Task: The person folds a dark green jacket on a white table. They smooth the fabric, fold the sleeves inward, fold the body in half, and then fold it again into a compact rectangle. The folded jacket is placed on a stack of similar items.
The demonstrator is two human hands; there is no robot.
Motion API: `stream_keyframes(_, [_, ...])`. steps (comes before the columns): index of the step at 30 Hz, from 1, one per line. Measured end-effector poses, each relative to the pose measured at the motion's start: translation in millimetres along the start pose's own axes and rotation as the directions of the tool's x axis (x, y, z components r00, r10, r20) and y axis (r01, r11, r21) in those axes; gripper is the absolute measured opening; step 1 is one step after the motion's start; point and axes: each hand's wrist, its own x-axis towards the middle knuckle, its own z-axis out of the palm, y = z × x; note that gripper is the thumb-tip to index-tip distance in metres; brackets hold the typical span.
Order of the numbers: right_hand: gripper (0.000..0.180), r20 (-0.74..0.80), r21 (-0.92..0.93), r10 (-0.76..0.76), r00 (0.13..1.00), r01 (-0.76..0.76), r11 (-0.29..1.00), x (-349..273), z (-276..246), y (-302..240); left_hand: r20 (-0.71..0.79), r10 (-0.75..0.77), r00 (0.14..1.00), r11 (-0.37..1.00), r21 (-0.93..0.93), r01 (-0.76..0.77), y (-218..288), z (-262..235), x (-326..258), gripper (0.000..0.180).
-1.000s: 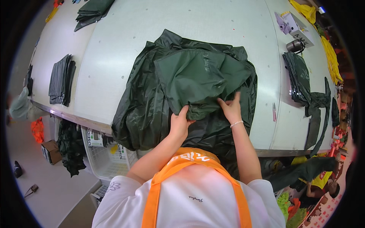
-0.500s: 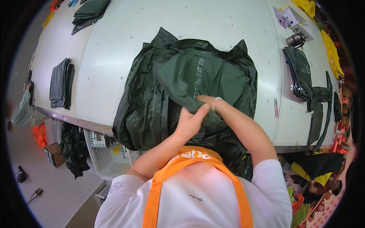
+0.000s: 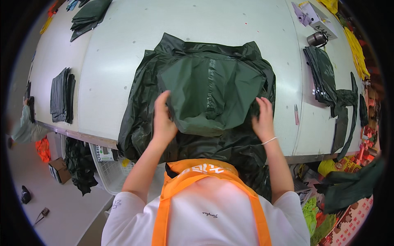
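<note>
A dark green raincoat [image 3: 141, 106] lies spread on the white table in front of me. Its hood [image 3: 193, 94] is laid out flat on top, a shiny strip of seam tape [image 3: 210, 86] running down its middle. My left hand [image 3: 164, 121] is at the hood's left edge, thumb and fingers apart, palm turned inward. At the right edge is my right hand [image 3: 263, 123], its fingers spread and partly curved over the dark fabric. Neither hand grips the cloth.
Folded dark green stacks lie left [image 3: 62, 96], far left [image 3: 92, 16] and right [image 3: 322, 76]. A dark metal cup [image 3: 317, 39] stands by a white box [image 3: 319, 20]. A pink-handled cutter [image 3: 296, 115] lies right. Below the table edge is a white crate [image 3: 108, 174]. Another person's sleeve [image 3: 22, 125] shows left.
My hands have let go of the hood's lower part and moved apart to its two sides. The hood, folded over before, now lies spread out.
</note>
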Motion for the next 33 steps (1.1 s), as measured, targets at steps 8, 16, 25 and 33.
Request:
stream_keyframes(8, [0.029,-0.515,0.288,0.021,0.857,0.151,0.946,47.5,34.0,10.2,0.078,0.448,0.891,0.85,0.272,-0.451,34.4,-4.5,68.2,0.014])
stream_keyframes(16, [0.012,0.046,0.443,0.09,0.995,-0.101,0.891,63.0,-3.0,54.0,-0.168,0.57,0.805,0.654,0.686,-0.319,18.6,-8.9,98.2,0.028])
stream_keyframes(25, [0.022,-0.005,0.373,0.295,0.955,-0.272,0.887,93.0,1.4,31.6,0.186,0.1,0.977,0.936,0.314,-0.156,-67.3,83.5,26.9,0.024])
stream_keyframes(33, [0.023,-0.168,0.286,0.212,0.963,-0.158,0.945,110.4,8.8,46.3,0.314,0.323,0.893,0.802,0.411,-0.434,-68.3,93.8,23.3,0.022])
